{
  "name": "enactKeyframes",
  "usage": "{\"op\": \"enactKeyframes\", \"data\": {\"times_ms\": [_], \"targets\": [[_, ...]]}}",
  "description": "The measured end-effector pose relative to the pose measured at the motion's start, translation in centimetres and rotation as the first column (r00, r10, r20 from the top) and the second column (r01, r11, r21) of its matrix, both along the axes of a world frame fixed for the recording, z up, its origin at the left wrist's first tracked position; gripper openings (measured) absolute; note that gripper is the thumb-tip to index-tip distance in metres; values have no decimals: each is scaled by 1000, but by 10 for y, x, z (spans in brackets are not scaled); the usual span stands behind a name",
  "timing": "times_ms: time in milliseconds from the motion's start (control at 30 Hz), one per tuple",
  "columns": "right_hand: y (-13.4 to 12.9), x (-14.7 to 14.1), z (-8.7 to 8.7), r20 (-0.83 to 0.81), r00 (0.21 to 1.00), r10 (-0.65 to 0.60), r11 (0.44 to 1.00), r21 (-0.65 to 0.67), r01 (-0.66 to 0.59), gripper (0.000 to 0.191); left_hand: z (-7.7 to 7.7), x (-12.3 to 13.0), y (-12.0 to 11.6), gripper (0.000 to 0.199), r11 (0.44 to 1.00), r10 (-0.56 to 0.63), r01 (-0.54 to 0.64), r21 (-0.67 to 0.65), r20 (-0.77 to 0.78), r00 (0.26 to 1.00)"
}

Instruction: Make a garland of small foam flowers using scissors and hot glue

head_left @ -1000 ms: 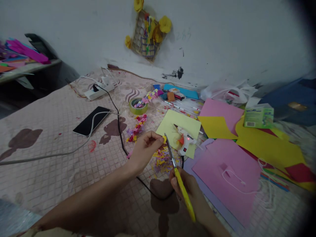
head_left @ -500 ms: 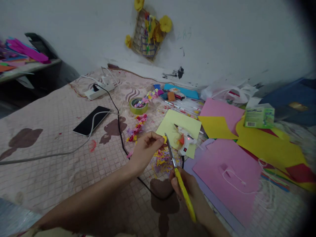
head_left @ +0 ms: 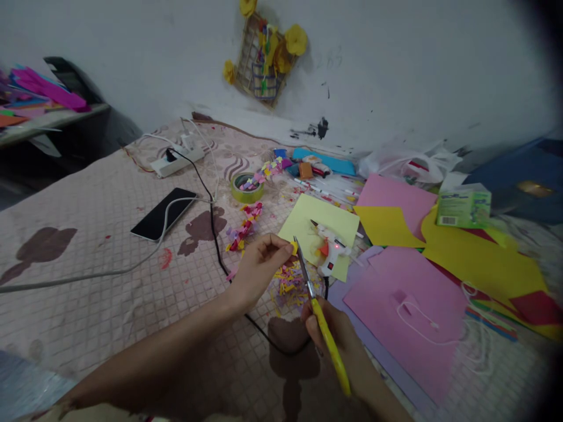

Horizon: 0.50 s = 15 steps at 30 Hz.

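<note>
Between thumb and fingers, my left hand point(head_left: 259, 266) pinches a small yellow paper piece point(head_left: 294, 247). My right hand point(head_left: 332, 328) is closed round the yellow handles of a pair of scissors point(head_left: 323, 322). The scissors' blades point up and away, their tips right beside the yellow piece. Below the blades lies a heap of tiny paper scraps point(head_left: 290, 287) in yellow, pink and purple. A white glue gun point(head_left: 332, 255) with a lit red light rests on a pale yellow sheet point(head_left: 303, 220), just beyond the scissors.
Strings of small paper flowers point(head_left: 246, 225) lie to the left, one reaching over a tape roll point(head_left: 240, 190). A phone point(head_left: 163, 215), a power strip point(head_left: 176, 161) and a black cord point(head_left: 215, 234) are farther left. Pink sheets point(head_left: 409, 299), yellow sheets point(head_left: 479, 264) and a green box point(head_left: 463, 205) lie right.
Both hands hold nearly the same place, with the scissors still beside the yellow paper piece. The view has shifted only very slightly.
</note>
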State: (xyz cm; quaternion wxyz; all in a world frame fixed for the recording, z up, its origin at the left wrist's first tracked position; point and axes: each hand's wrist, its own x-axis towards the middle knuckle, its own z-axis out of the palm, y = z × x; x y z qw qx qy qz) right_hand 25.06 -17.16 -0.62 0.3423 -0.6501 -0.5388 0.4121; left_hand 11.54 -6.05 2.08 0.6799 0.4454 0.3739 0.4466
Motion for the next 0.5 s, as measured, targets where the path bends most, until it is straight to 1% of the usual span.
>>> {"op": "enactKeyframes", "data": {"times_ms": [167,267,500], "targets": [[1,0,4,-15,999,47,999,-11,-47,24,1,0,0,15,1000,-8,8,-5,4,1000],[2,0,4,-31,998,55,998,-11,-56,28,2,0,0,15,1000,-5,5,-9,5,1000],[0,1,4,-43,997,61,995,-71,-64,27,0,-2,1,17,1000,-11,11,0,14,1000]]}}
